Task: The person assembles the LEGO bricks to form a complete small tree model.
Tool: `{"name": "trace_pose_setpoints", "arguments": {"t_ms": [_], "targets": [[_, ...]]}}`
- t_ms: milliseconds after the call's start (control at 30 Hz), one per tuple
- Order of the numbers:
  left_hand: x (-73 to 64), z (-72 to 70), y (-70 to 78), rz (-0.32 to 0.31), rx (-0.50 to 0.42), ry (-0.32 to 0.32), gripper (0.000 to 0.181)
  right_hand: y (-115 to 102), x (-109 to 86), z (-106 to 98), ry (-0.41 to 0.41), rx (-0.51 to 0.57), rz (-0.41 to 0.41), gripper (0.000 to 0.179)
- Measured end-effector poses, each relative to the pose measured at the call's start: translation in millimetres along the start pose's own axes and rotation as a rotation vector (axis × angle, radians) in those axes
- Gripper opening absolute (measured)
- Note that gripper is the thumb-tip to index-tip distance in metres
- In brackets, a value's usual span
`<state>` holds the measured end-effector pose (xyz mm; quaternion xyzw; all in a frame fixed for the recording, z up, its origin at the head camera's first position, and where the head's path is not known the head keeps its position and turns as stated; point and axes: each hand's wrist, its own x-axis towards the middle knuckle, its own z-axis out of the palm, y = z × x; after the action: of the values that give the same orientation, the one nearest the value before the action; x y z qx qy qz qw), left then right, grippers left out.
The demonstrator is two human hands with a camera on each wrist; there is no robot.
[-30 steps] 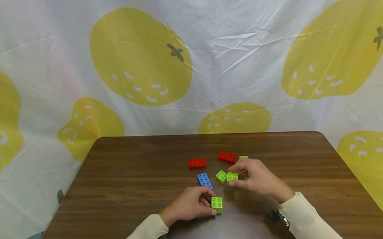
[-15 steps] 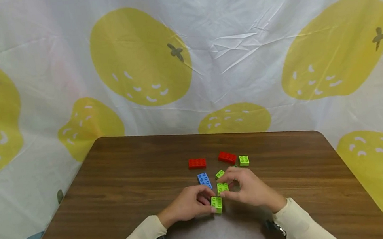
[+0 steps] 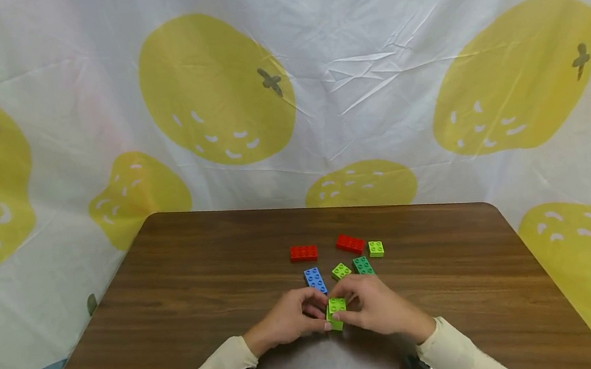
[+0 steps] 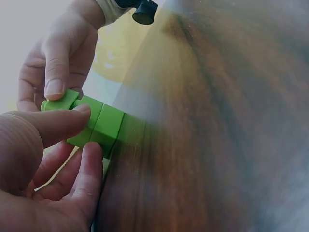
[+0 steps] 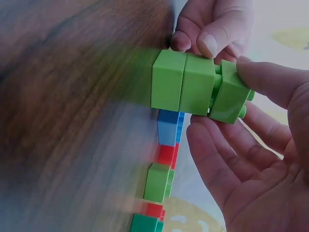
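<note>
Two light green toy building bricks [image 5: 169,79], joined one on the other, stand on the wooden table. My left hand [image 3: 290,317] pinches this stack between thumb and fingers from the left. A third light green brick [image 5: 229,94] sits on top, slightly tilted, with a narrow gap over the studs below. My right hand [image 3: 379,306] grips that top brick by thumb and fingers from the right. In the left wrist view the right thumb lies against the top brick [image 4: 63,100], while the left thumb and a fingertip hold the stack [image 4: 108,125] beneath.
Behind my hands on the table [image 3: 216,262] lie a blue brick [image 3: 315,280], a light green brick [image 3: 341,271] and a dark green brick [image 3: 363,265]. Farther back are two red bricks [image 3: 304,253] and another light green brick [image 3: 376,249]. A lemon-print cloth [image 3: 361,90] hangs behind.
My right hand has carried a light green brick leftward and toward me, onto the stack at my left hand. The dark green brick has come into sight. My left hand has stayed nearly still.
</note>
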<state>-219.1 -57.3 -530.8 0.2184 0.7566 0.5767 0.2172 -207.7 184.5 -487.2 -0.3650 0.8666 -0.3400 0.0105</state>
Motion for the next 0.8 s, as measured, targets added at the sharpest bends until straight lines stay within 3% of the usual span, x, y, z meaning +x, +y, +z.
{"name": "trace_pose_setpoints", "arguments": {"t_ms": [333, 633, 800], "targets": [[1.2, 0.8, -2.0, -0.002, 0.036, 0.004, 0.037, -2.6, -0.2, 3.4, -0.008, 0.026, 0.014, 0.026], [3.3, 0.2, 1.2, -0.001, 0.066, 0.003, 0.037, -3.9, 1.5, 7.9, 0.047, -0.006, -0.022, 0.026], [1.9, 0.7, 1.5, -0.020, 0.086, 0.001, 0.037, -3.9, 0.4, 9.7, 0.039, -0.011, 0.029, 0.027]]}}
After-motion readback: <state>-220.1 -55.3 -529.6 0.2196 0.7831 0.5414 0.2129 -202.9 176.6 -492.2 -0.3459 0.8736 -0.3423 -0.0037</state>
